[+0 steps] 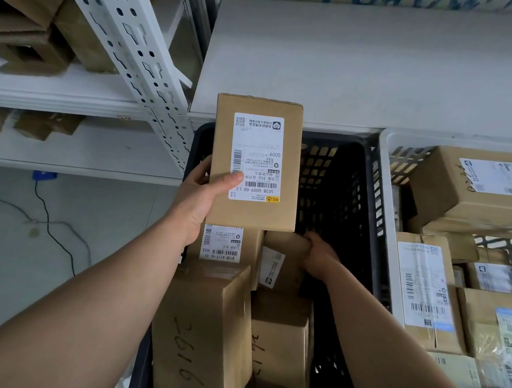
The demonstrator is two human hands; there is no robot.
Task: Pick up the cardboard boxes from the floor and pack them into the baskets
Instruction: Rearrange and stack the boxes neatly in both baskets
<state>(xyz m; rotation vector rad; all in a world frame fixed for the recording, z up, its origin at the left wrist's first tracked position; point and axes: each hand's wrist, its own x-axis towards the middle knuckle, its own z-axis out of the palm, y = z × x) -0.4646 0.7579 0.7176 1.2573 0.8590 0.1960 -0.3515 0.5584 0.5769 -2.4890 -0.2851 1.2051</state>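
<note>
My left hand [202, 200] grips a labelled cardboard box [287, 165] by its left edge, thumb on the white shipping label, and holds it above the dark basket [371, 214]. Down inside that basket my right hand [318, 254] is closed on the end of a smaller cardboard box [285, 255] with a white sticker. Several more boxes lie in the basket: one marked in black pen [205, 332], another beside it [281, 342], and one with a barcode label [229, 245] under the held box.
A white basket [385, 177] full of labelled parcels stands right of the dark one. A white metal shelf rack [123, 32] with cardboard boxes stands at the left. A white surface [376, 70] lies behind the baskets. A black cable [50, 230] trails on the floor.
</note>
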